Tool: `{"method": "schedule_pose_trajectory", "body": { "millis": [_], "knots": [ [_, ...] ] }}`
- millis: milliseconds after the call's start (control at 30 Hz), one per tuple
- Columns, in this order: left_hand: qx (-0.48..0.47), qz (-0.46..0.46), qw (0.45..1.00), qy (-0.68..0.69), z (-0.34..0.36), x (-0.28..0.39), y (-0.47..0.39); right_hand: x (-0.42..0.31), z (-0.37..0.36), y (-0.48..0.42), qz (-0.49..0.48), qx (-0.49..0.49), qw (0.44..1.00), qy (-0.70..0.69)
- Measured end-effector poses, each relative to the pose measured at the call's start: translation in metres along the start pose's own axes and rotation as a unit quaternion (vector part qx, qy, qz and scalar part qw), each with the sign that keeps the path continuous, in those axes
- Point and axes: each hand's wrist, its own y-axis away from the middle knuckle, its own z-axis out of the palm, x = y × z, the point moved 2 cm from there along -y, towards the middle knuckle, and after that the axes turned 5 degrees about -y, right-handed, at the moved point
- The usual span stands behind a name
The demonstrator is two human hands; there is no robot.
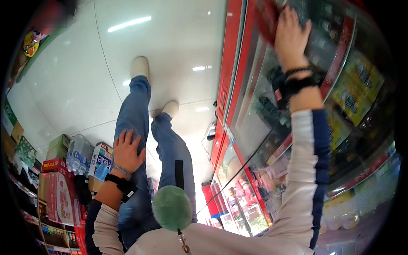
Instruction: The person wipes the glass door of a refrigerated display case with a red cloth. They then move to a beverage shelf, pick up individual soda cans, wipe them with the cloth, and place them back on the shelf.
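My left hand [129, 151] hangs in front of my left thigh, its fingers apart and nothing in them. My right hand [291, 35] is stretched out at the upper right, over the glass of a red-framed display refrigerator [236, 54]. Its back faces me, and the thumb stands away from the fingers. Beside the fingers is a blurred dark red thing [267, 22]; the palm is hidden, so I cannot tell whether the hand grips it. Yellow printed packages [358, 87] and dark bottles [271, 106] show on the refrigerator's shelves.
Red cartons [59, 194], a pack of clear plastic bottles [78, 154] and a white box [101, 159] stand at the left, beside stocked shelves [54, 234]. A black cable [244, 165] crosses the refrigerator front. Glossy pale tiles [172, 38] cover the floor. A green round pendant [172, 208] hangs before my chest.
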Motion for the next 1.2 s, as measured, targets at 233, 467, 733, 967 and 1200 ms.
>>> {"method": "schedule_pose_trajectory", "body": {
  "millis": [233,467,733,967,1200],
  "knots": [
    [0.027,-0.007,1.0,-0.013,0.035,0.015,0.021,-0.118,0.066,0.236,-0.106,-0.17,0.976,-0.083],
    [0.047,-0.024,0.999,0.012,0.067,0.016,0.041,-0.173,0.069,0.42,-0.274,-0.399,0.867,-0.117],
    [0.067,-0.01,0.998,-0.007,0.093,0.019,0.053,-0.218,0.119,0.301,-0.169,-0.292,0.94,-0.056],
    [0.073,-0.028,0.997,0.017,0.101,0.029,0.062,-0.214,0.096,0.515,-0.315,-0.415,0.842,-0.138],
    [0.098,-0.013,0.995,0.015,0.102,0.038,0.065,-0.078,0.015,0.256,-0.038,-0.111,0.991,-0.065]
  ]
}}
